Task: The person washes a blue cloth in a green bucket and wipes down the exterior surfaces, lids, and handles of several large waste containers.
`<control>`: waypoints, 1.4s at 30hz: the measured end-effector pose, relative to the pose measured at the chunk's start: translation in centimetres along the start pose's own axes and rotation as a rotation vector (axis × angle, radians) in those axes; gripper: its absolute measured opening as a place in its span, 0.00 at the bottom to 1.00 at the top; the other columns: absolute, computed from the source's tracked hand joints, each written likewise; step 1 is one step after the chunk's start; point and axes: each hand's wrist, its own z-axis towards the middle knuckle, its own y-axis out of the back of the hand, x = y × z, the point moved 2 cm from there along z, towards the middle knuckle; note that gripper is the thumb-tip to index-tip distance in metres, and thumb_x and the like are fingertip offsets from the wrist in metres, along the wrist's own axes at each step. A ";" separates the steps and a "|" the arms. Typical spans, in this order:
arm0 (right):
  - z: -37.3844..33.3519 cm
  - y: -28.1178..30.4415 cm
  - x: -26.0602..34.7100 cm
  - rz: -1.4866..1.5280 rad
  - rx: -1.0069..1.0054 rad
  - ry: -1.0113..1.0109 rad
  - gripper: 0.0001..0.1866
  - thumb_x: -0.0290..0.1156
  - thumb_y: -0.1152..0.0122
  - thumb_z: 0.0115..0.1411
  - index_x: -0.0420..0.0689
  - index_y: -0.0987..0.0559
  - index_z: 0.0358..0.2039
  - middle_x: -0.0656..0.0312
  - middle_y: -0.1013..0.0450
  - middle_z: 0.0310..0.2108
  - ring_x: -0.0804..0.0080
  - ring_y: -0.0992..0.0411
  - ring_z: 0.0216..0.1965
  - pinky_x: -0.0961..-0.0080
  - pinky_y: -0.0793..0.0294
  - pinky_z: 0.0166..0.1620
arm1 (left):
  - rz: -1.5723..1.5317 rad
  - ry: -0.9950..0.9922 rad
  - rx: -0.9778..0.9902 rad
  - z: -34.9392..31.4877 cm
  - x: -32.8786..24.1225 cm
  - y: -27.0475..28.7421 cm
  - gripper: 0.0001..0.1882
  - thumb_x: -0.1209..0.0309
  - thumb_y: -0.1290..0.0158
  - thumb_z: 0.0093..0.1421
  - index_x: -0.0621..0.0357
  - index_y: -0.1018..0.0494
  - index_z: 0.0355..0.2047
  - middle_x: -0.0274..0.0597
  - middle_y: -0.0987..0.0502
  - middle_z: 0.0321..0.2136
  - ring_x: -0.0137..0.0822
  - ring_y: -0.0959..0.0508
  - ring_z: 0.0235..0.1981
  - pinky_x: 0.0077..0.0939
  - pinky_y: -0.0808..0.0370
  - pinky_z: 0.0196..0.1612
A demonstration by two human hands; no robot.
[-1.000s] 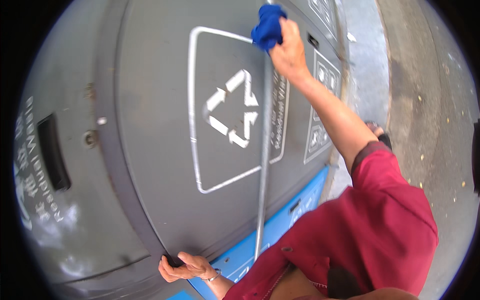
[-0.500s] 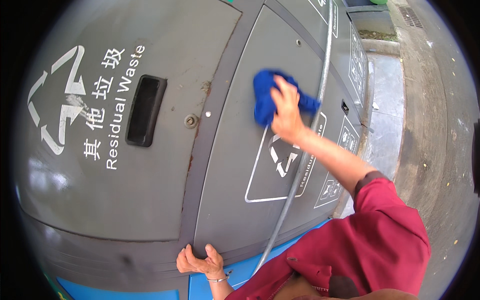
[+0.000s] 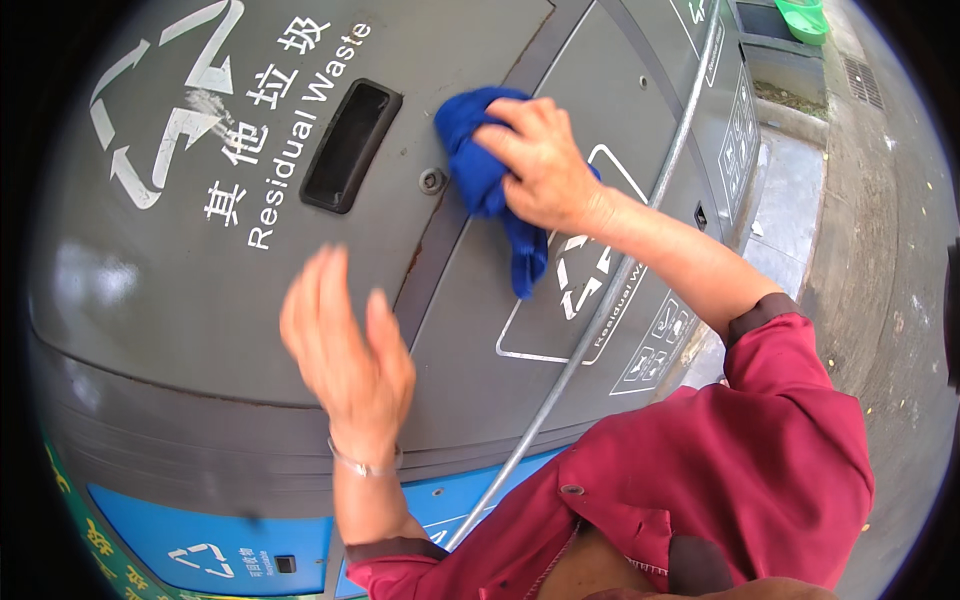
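My right hand grips a bunched blue cloth and presses it on the grey bin cabinet. The cloth lies over the dark seam between two panels, just right of a round lock; one end hangs toward a white-outlined label. Lower left, my left hand is raised with its fingers stretched and thumb apart, holding nothing. It is over the left grey panel, below a black recessed handle; whether it touches the surface I cannot tell.
A metal rail runs diagonally between my body and the cabinet, under my right forearm. Blue bin doors line the bottom left. To the right are a paved road, a drain grate and a green basin.
My right hand has moved the blue cloth left, from the right panel to the seam. My left hand has left the cabinet's lower edge and risen, its fingers now stretched. The view has shifted slightly.
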 end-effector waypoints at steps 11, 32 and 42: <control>2.8 -1.9 1.2 -0.053 -0.097 0.036 0.17 0.23 0.44 0.36 0.51 0.25 0.31 0.63 0.32 0.36 0.61 0.37 0.39 0.64 0.41 0.38 | 0.281 -0.021 0.082 6.8 0.7 -5.1 0.16 0.74 0.49 0.54 0.63 0.32 0.44 0.39 0.30 0.23 0.40 0.30 0.27 0.36 0.36 0.33; 16.7 -3.8 -6.6 -0.149 -0.338 -0.179 0.27 0.31 0.41 0.46 0.44 0.34 0.49 0.50 0.41 0.55 0.52 0.45 0.56 0.48 0.46 0.56 | 0.230 0.100 -0.008 8.0 0.2 -5.7 0.11 0.74 0.48 0.53 0.62 0.30 0.38 0.41 0.32 0.22 0.41 0.31 0.26 0.36 0.37 0.31; 18.3 -3.6 -4.0 -0.003 -0.295 -0.037 0.31 0.31 0.39 0.43 0.45 0.36 0.50 0.51 0.43 0.55 0.51 0.46 0.56 0.47 0.47 0.55 | 0.211 0.151 0.010 8.0 0.1 -5.5 0.10 0.73 0.49 0.54 0.62 0.29 0.37 0.41 0.32 0.23 0.42 0.31 0.26 0.36 0.37 0.31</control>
